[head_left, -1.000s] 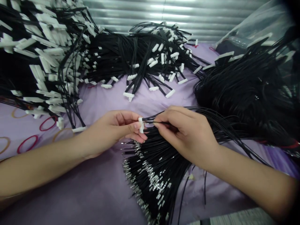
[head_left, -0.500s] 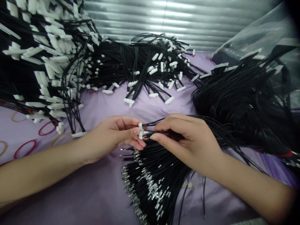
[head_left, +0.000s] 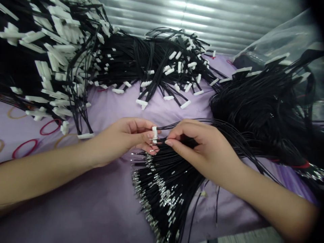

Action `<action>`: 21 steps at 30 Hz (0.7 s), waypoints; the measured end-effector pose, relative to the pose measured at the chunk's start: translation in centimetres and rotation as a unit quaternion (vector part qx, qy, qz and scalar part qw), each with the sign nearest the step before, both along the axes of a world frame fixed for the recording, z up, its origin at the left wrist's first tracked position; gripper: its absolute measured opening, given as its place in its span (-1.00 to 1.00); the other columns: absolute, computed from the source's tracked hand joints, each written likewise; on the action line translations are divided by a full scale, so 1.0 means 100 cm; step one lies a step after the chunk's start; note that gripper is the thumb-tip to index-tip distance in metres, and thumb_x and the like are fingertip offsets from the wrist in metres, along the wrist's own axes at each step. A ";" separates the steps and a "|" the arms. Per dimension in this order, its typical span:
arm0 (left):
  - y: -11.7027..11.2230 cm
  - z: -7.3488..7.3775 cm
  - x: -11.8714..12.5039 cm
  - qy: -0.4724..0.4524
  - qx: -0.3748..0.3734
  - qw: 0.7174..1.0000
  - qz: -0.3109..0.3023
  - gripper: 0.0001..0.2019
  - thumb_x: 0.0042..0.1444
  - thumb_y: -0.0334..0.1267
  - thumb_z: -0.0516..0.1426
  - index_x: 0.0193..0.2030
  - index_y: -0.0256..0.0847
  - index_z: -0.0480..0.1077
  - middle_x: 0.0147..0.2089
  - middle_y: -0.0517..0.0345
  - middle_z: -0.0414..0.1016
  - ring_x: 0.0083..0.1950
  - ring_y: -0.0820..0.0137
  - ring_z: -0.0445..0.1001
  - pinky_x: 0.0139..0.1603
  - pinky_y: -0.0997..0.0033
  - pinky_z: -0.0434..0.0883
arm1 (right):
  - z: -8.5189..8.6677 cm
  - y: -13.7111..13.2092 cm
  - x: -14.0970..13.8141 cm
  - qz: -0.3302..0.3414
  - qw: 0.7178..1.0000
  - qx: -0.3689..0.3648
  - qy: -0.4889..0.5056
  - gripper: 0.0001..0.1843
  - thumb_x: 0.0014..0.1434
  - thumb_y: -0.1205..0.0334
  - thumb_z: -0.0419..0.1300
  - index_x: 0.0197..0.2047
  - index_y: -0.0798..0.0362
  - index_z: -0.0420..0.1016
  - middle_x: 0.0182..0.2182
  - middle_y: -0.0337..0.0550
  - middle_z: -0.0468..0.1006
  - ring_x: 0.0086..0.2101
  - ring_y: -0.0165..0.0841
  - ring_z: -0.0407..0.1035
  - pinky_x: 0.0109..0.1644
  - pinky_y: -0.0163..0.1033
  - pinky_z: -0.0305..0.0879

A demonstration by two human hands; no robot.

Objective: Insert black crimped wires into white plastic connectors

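So, nearest: wire fan (head_left: 174,189), silver tips mostly toward left, spread on purple cloth (head_left: 101,206); just above, left hand (head_left: 126,137), grip clamped on white connector (head_left: 155,132), thumb along its side; right hand (head_left: 204,143), grip pinched together on black wire (head_left: 162,141), close to connector's right side; farther, white-ended pile (head_left: 57,60) at left, dark heap (head_left: 249,98) at right, bundle (head_left: 143,59) between; clear bag (head_left: 291,33) behind heap; slatted backdrop (head_left: 189,18) farthest
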State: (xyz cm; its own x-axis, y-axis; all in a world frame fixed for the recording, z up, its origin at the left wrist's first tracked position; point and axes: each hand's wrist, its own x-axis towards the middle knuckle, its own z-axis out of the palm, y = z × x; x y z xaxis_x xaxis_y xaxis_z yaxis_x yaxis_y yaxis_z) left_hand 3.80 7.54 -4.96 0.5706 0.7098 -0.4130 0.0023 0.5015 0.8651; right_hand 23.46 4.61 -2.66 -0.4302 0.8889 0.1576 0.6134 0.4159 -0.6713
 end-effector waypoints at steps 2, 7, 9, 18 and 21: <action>0.000 0.000 0.001 -0.005 -0.007 1.000 0.010 -0.88 0.02 -0.30 0.19 -0.30 -0.29 0.44 -0.38 0.22 0.49 -0.37 0.57 0.51 -0.28 0.62 0.49 | 0.002 -0.003 0.000 0.008 0.999 0.037 -0.011 -0.94 0.14 0.41 0.11 -0.36 0.09 0.36 -0.40 -0.23 0.41 -0.36 -0.49 0.28 -0.27 -0.37 0.22; 0.000 0.003 0.001 -0.012 -0.023 1.000 0.010 -0.91 0.02 -0.34 0.18 -0.31 -0.31 0.44 -0.41 0.21 0.50 -0.39 0.60 0.49 -0.30 0.64 0.47 | 0.006 -0.005 0.001 -0.011 0.992 0.108 -0.061 -0.95 0.19 0.36 0.08 -0.31 0.12 0.36 -0.36 -0.18 0.41 -0.34 -0.47 0.30 -0.26 -0.36 0.23; 0.000 0.003 0.001 -0.010 -0.026 1.000 0.006 -0.89 0.02 -0.32 0.18 -0.29 -0.29 0.44 -0.40 0.21 0.50 -0.38 0.59 0.49 -0.29 0.62 0.48 | 0.005 -0.004 0.001 -0.033 0.992 0.101 -0.064 -0.94 0.18 0.33 0.10 -0.30 0.12 0.38 -0.38 -0.20 0.43 -0.38 -0.50 0.31 -0.30 -0.38 0.22; 0.000 -0.001 0.002 0.001 0.005 1.000 0.006 -0.87 0.02 -0.30 0.19 -0.28 -0.29 0.44 -0.37 0.22 0.50 -0.38 0.60 0.50 -0.31 0.67 0.49 | 0.005 0.001 -0.002 -0.061 0.997 0.013 -0.034 -0.92 0.12 0.34 0.15 -0.38 0.07 0.47 -0.45 -0.30 0.48 -0.43 -0.54 0.33 -0.34 -0.40 0.21; 0.000 0.000 0.002 0.011 0.001 1.000 0.010 -0.86 0.02 -0.30 0.19 -0.27 -0.29 0.44 -0.36 0.22 0.51 -0.37 0.61 0.50 -0.29 0.67 0.50 | 0.003 0.000 -0.003 -0.071 0.995 0.040 -0.050 -0.94 0.06 0.40 0.17 -0.43 0.10 0.43 -0.49 -0.30 0.45 -0.46 -0.54 0.29 -0.39 -0.41 0.17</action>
State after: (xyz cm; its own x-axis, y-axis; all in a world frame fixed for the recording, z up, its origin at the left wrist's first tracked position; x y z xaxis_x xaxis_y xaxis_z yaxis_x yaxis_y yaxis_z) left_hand 3.99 7.49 -4.95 0.5470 0.7226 -0.4227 0.0102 0.4992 0.8664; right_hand 23.20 4.62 -2.33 -0.3177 0.9281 0.1940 0.7319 0.3701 -0.5721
